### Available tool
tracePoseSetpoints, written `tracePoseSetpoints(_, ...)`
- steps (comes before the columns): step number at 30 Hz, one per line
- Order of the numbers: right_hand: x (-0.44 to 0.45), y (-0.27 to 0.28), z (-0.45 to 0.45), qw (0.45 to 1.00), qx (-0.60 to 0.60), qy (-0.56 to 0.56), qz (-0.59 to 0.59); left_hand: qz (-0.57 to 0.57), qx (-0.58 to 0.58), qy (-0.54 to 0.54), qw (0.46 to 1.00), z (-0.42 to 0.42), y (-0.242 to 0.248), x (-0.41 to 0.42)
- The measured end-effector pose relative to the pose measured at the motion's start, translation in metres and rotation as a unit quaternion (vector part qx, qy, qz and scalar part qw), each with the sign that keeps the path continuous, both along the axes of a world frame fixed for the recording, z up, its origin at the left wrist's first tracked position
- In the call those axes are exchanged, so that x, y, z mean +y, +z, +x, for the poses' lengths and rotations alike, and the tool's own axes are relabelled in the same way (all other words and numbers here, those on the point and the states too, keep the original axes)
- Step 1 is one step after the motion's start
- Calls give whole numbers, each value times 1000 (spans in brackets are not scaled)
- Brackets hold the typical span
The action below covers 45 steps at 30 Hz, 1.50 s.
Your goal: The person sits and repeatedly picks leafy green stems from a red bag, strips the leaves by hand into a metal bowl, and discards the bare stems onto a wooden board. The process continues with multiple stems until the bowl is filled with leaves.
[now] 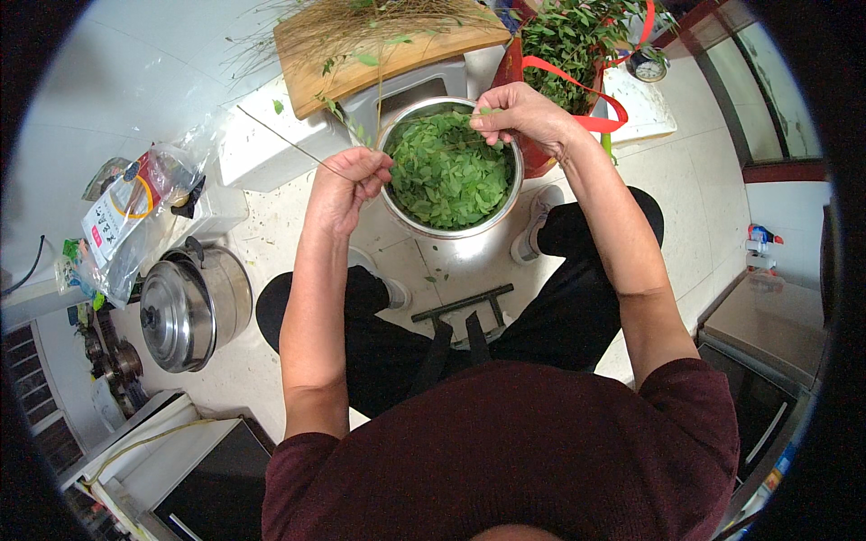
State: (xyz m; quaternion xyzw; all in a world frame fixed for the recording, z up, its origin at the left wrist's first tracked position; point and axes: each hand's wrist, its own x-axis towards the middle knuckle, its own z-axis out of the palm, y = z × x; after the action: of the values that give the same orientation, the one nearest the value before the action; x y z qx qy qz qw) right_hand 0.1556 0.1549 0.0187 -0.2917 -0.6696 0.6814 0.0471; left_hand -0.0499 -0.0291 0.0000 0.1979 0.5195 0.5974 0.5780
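Note:
My left hand grips a thin plant stem, whose bare end sticks out to the upper left. At the pot's upper right edge, my right hand pinches a leafy part of what looks like the same sprig, with thumb and forefinger together. Between and below both hands stands a round metal pot, heaped with loose green leaves. Beyond it, stripped-looking thin stems lie across a wooden board. Leafy green branches fill a red bag at the upper right.
A grey plastic stool supports the board. Left are a large lidded steel pot and plastic packaging bearing writing. A red strap loops from the bag. A small round clock or gauge sits farther right. Leaf scraps dot the tiled floor.

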Motion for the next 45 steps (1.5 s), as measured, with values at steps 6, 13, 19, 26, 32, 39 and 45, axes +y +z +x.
tracePoseSetpoints(6,4,-5,2,993,-60,-1,104,3,20,2,1000,-4,-2,-1)
tracePoseSetpoints(13,8,-7,6,994,-52,31,94,8,-1,-2,1000,-7,0,-3)
tracePoseSetpoints(19,7,0,7,997,-30,33,65,15,20,-14,1000,-12,-1,-6)
tracePoseSetpoints(26,4,2,5,999,-26,-8,38,11,-2,7,1000,-13,0,-8)
tracePoseSetpoints(32,7,1,8,994,-54,-2,91,18,-1,5,1000,-24,-3,-10)
tracePoseSetpoints(39,12,-2,13,989,-78,-18,122,-3,38,34,999,-24,-2,-13)
tracePoseSetpoints(45,19,-10,14,994,-53,-43,89,8,30,16,999,-26,-3,-13)
